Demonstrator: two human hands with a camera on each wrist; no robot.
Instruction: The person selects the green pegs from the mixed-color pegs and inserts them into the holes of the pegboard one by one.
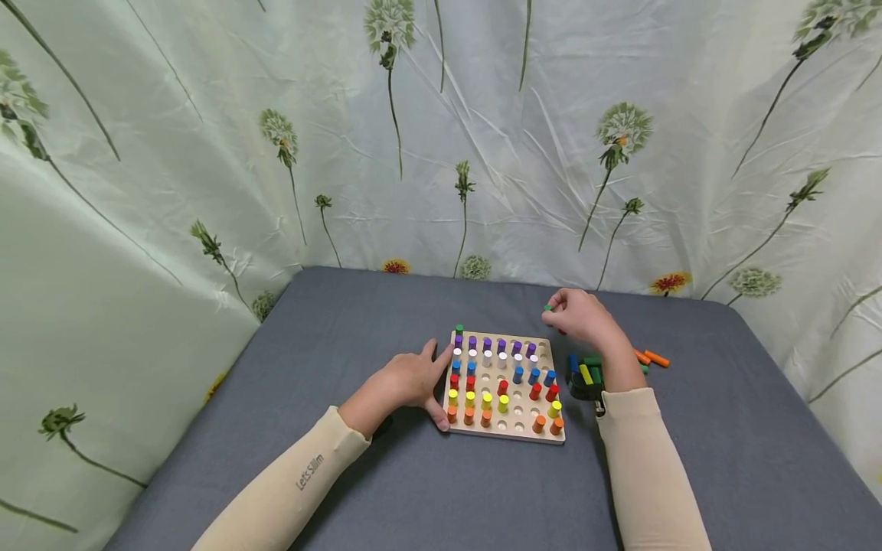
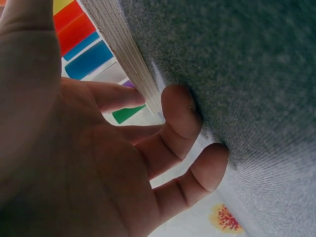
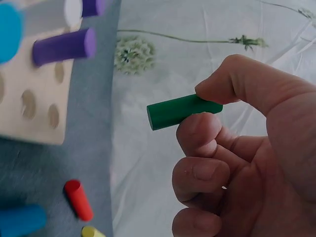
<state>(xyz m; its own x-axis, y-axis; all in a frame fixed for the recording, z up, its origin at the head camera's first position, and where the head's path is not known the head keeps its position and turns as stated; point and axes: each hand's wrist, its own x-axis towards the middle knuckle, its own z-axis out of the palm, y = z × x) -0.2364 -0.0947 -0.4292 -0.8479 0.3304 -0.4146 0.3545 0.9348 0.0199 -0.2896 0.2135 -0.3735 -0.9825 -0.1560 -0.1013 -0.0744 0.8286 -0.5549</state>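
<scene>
A wooden pegboard [image 1: 510,438] lies on the table, with colored pegs standing in rows of orange, yellow, red, blue, white and purple, and one green peg [image 1: 458,330] at its far left corner. Several of its holes show bare. My left hand [image 1: 412,378] rests along the board's left edge, fingers spread, thumb at the near corner. In the left wrist view the fingers lie against the board's wooden side. Beyond the board's far right corner, my right hand [image 1: 584,315] pinches a green peg [image 3: 180,111] between thumb and index finger, held up off the table.
Right of the board, loose pegs lie by a small black holder [image 1: 584,389], partly behind the right forearm: blue, yellow and green ones, plus orange pegs [image 1: 657,358] farther right. A red peg [image 3: 79,200] lies near the board. A flowered curtain [image 1: 441,138] hangs behind the grey table [image 1: 427,497].
</scene>
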